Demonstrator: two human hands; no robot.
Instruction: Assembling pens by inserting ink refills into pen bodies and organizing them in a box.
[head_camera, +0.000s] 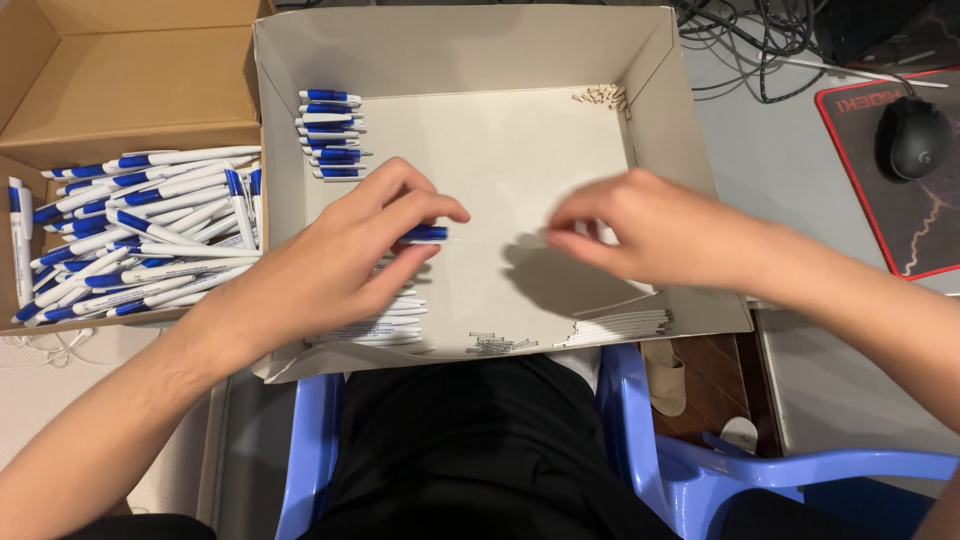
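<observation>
— What are your hands doing right now?

— My left hand (335, 262) is pinching a blue-and-white plastic pen part (425, 233) by its blue end, over the middle of the shallow white cardboard tray (500, 170) on my lap. My right hand (640, 232) is closing its fingertips on something small and pale, but it is blurring and I cannot tell what.

— Which step is that?

— Assembly, I judge: bringing two pieces together. Next I would need to line them up end to end.

— What lies around?

— Blue caps (330, 135) in the tray's far left corner, small springs (492, 344) and white barrels (620, 325) along its near edge, tiny tips (603, 95) far right. Finished pens (140, 235) are filling the brown cardboard box (130, 80) on my left. My left palm is hiding more white barrels.
</observation>
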